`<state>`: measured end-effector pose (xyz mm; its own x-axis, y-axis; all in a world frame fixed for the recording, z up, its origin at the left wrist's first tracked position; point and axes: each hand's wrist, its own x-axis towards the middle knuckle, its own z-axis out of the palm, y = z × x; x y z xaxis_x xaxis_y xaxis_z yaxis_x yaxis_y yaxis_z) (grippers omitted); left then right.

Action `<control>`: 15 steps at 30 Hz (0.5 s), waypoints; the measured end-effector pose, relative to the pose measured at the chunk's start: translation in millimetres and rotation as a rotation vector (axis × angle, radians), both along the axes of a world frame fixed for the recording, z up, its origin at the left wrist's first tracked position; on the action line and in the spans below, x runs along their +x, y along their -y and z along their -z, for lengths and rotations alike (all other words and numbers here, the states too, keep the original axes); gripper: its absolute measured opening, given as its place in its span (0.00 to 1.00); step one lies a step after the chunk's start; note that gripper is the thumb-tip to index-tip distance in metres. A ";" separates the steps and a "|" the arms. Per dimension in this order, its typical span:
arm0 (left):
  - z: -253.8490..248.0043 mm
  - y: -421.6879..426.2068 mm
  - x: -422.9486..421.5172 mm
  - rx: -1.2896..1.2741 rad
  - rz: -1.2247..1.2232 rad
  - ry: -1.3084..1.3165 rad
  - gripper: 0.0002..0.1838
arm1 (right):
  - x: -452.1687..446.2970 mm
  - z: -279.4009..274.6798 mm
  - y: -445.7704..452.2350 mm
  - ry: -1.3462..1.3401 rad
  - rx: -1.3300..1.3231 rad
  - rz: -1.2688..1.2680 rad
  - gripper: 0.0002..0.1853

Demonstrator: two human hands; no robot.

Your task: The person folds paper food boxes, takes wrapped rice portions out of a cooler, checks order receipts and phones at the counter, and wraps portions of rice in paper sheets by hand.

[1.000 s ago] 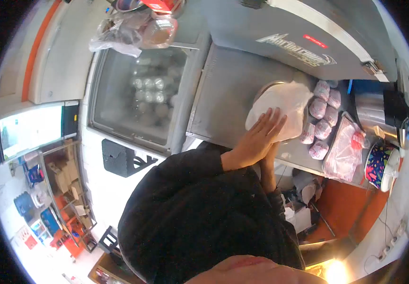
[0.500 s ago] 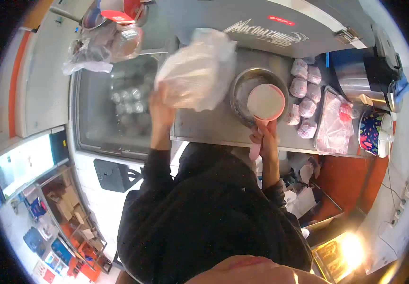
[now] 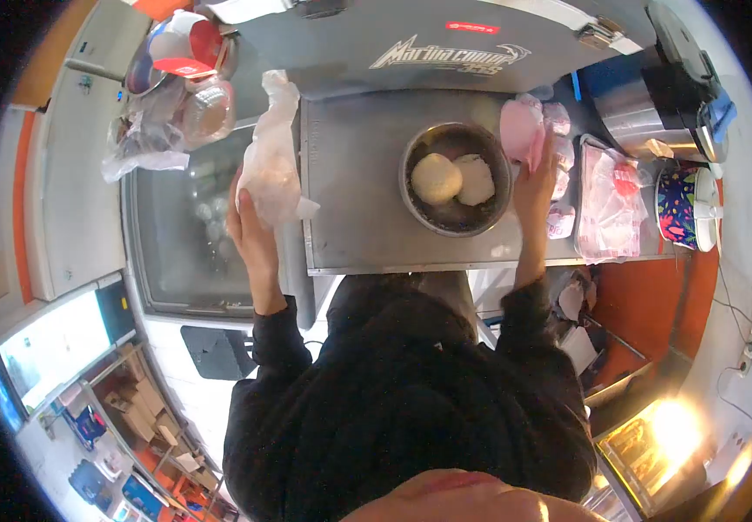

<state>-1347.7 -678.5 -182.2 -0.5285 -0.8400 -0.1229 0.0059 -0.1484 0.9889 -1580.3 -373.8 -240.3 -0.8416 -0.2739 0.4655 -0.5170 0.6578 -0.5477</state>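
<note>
A metal bowl (image 3: 456, 224) stands on the steel counter with two rounded pale lumps in it: a smooth, yellowish one (image 3: 437, 179) and a rougher, whiter one (image 3: 475, 180). At the left, my left hand (image 3: 251, 235) is closed around a crumpled clear plastic bag (image 3: 273, 170), above the counter's left edge. To the right of the bowl, my right hand (image 3: 534, 193) is closed on a pink scoop (image 3: 522, 130), whose cup lies over the wrapped bundles. My fingers hide its handle.
Several wrapped bundles (image 3: 560, 221) line the counter's right side, beside a tray with pink plastic packets (image 3: 606, 204). Farther right are a patterned container (image 3: 678, 207) and a steel cooker (image 3: 645, 113). A glass-topped freezer (image 3: 176, 270) and bagged items (image 3: 154, 126) are at the left.
My right hand has moved the scoop from above the bowl to the right, and two lumps now show in the bowl. My left hand has moved the bag left, away from the bowl.
</note>
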 end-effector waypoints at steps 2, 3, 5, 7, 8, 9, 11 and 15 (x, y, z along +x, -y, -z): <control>-1.6 -6.5 2.7 -0.141 0.039 0.148 0.26 | -43.2 25.4 -17.3 0.056 0.113 -0.030 0.31; -3.3 -10.7 3.0 -0.324 0.078 0.222 0.25 | -51.1 27.3 -20.9 0.084 0.166 -0.046 0.30; -5.7 -19.8 3.2 -0.807 0.129 0.366 0.23 | -56.3 21.9 -17.2 -0.039 0.229 0.044 0.29; -4.2 -33.1 3.4 -1.112 0.163 0.363 0.21 | -36.2 2.4 5.1 0.086 -0.011 -0.040 0.26; -0.6 -44.1 -1.6 -1.115 0.178 0.273 0.20 | -14.2 -13.5 18.7 0.255 -0.281 -0.154 0.25; 1.1 -59.6 -12.2 -1.109 0.209 0.162 0.20 | 3.3 -24.6 21.9 0.469 -0.310 -0.267 0.25; -13.5 -99.8 -33.1 0.112 0.311 -0.286 0.20 | 21.5 1.6 19.8 0.880 -0.559 -0.610 0.26; 6.8 -167.1 -57.1 -0.807 0.603 -0.114 0.20 | 33.9 0.4 -25.4 1.263 -1.002 -0.876 0.26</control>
<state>-1404.7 -511.4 -189.0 -0.8648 -0.2391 0.4415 0.2515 0.5547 0.7931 -1546.5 -348.4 -240.7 -0.5625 -0.8267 -0.0122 0.4931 -0.3236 -0.8075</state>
